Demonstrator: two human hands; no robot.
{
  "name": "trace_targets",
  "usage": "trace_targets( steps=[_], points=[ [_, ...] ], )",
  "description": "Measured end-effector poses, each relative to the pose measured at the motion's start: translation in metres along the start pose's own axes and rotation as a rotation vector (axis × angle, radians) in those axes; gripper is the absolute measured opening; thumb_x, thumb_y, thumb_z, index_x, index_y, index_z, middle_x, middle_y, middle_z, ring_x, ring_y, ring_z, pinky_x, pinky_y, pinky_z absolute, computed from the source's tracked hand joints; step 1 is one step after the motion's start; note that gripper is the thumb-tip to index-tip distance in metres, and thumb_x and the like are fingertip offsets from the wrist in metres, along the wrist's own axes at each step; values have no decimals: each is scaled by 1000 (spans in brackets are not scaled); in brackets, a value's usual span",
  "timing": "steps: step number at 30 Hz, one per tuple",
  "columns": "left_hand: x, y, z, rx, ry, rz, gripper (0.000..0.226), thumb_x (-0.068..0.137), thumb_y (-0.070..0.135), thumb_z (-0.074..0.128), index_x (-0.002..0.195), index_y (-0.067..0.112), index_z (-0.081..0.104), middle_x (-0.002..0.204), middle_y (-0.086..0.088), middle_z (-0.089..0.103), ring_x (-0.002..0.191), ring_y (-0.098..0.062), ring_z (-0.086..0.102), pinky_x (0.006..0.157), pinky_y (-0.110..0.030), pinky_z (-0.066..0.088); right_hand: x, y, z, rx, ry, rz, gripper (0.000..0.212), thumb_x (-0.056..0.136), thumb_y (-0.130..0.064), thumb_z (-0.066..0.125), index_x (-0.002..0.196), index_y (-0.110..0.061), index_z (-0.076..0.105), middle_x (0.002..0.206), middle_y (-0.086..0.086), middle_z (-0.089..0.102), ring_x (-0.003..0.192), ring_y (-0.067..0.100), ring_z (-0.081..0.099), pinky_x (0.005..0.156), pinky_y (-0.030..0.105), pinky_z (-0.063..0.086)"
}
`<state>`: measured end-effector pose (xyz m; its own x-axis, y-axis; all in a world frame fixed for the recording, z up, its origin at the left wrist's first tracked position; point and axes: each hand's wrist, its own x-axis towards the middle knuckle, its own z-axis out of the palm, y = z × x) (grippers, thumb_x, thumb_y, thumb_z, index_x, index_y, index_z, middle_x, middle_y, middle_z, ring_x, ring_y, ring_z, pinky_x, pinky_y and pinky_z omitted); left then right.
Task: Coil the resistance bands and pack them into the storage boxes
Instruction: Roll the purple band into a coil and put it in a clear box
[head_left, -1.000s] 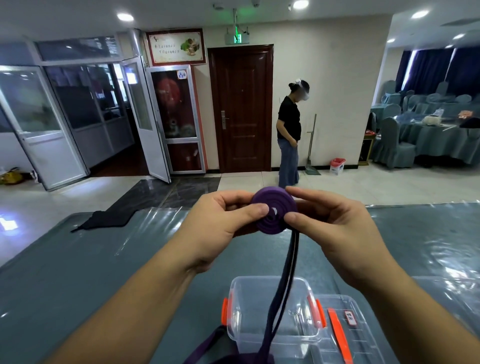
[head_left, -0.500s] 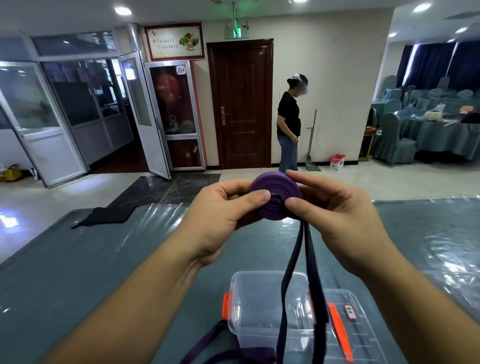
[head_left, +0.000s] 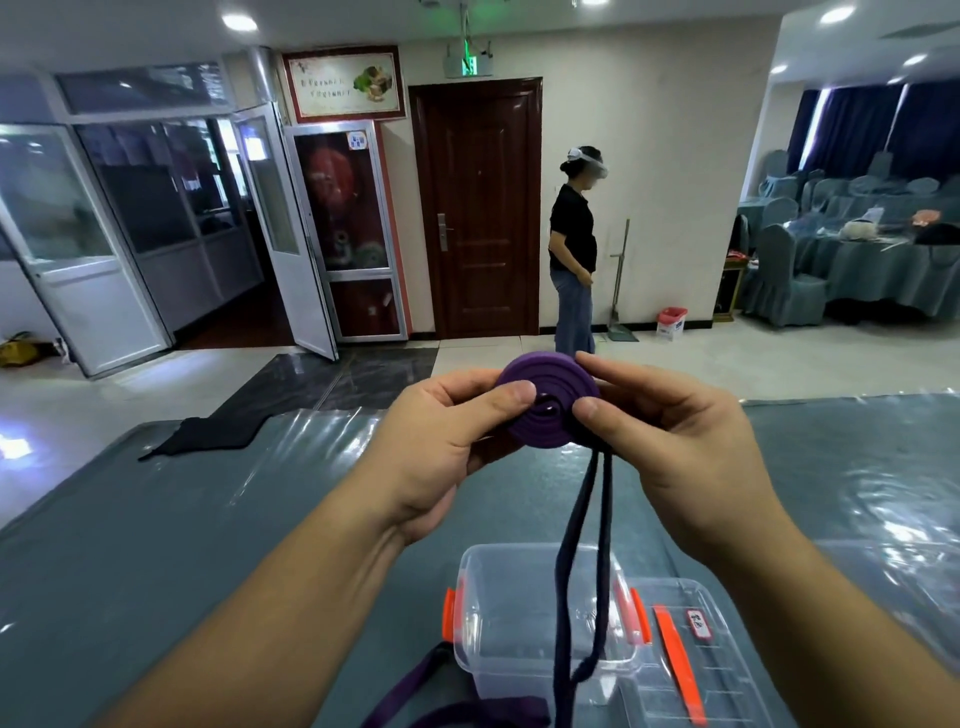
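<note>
over teal table (head_left: 156, 545), both hands pinch purple band (head_left: 545, 400), half-coiled, tails dangling

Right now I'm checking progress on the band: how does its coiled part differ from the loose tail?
The coil is a tight flat spiral, pinched between the left hand and right hand above the table; the tail hangs slack in two strands, unheld, in front of the clear box. The coil looks bright purple; the tail looks darker. Both are one continuous band.
</note>
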<state>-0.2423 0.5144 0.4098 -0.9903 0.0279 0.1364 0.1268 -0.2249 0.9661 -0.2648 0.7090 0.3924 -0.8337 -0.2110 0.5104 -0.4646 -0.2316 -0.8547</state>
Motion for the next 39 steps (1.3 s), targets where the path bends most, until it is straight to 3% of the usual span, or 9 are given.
trace_targets(
  steps=[6, 13, 19, 22, 26, 33, 39],
  points=[
    [-3, 8, -9, 334, -113, -15, 28, 79, 10, 81, 106, 11, 77, 100, -11, 79, 93, -22, 77, 81, -28, 61, 0, 0, -7, -110, -97, 72, 42, 79, -14, 72, 120, -11, 72, 109, 2, 80, 106, 19, 75, 93, 32, 60],
    [-5, -12, 4, -28, 17, 28, 40, 70, 17, 79, 108, 7, 76, 104, -15, 78, 94, -21, 75, 79, -28, 60, -4, 7, 11, 88, 89, 9, 34, 76, -14, 72, 110, -18, 75, 105, 3, 80, 103, 19, 76, 87, 24, 60],
    [-6, -7, -8, 326, -45, 11, 23, 78, 17, 83, 100, 12, 79, 95, -11, 80, 88, -19, 75, 79, -28, 60, -2, 4, -3, -107, -50, 85, 37, 79, -13, 72, 117, -11, 74, 106, 2, 80, 104, 18, 76, 91, 28, 60],
    [-5, -4, -9, 246, -37, 26, 25, 69, 24, 83, 92, 15, 81, 94, -12, 79, 87, -21, 74, 87, -35, 61, -2, 1, -2, -8, -35, 70, 39, 75, -12, 74, 114, -11, 74, 105, 5, 80, 102, 21, 76, 88, 27, 60],
    [-6, -12, -3, 45, -19, 4, 25, 71, 15, 78, 96, 8, 78, 95, -14, 79, 86, -19, 74, 80, -26, 60, -11, 9, 2, 41, 42, 29, 41, 75, -10, 73, 116, -10, 73, 107, 5, 80, 103, 20, 76, 89, 28, 60],
    [-4, -8, -10, 460, -89, 22, 20, 82, 13, 83, 102, 12, 79, 96, -10, 79, 88, -18, 75, 81, -27, 59, -11, 4, -7, -202, -158, 128, 36, 78, -13, 75, 114, -16, 74, 104, -1, 81, 101, 17, 77, 90, 27, 60],
    [-6, -10, -5, 117, -15, -13, 26, 73, 16, 79, 98, 8, 76, 90, -10, 79, 79, -15, 74, 71, -22, 58, -12, 9, -2, -80, -17, 69, 40, 75, -10, 76, 115, -12, 74, 106, 2, 80, 103, 19, 76, 88, 25, 60]
  ],
)
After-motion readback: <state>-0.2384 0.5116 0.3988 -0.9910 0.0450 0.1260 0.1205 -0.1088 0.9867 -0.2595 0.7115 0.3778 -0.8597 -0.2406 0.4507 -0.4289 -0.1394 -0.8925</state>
